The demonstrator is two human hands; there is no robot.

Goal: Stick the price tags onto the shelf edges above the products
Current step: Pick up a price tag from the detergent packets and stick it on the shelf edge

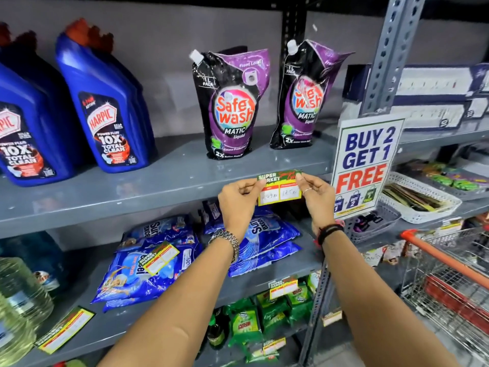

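Head view, centre of the frame: the left hand (238, 201) and the right hand (316, 197) each pinch one top corner of a price tag (280, 187), thumb and forefinger closed on the paper. Holding it by both upper corners keeps it level and taut, so it can be squared against the grey shelf edge (132, 200) before it is pressed down. The tag's top strip lies against that edge and its lower part hangs below the lip, over the blue detergent packs (267, 234) it seems meant for (whether it is stuck yet, I cannot tell).

Just above, two purple Safewash pouches (232, 107) stand on the same shelf, well clear of the hands. At the upper left stand blue Harpic bottles (105, 107).

Lower in the frame, more tags wait: one lies loose on the detergent bags at lower centre-left (160, 256), another on the shelf at the lower left corner (66, 329), probably laid near their spots for later. A tag already hangs on the lower shelf edge (283, 287), above green packs (246, 324).

To the right, a "Buy 2 Get 1 Free" sign (366, 160) hangs on the upright, and a trolley (449, 274) stands at the right edge.
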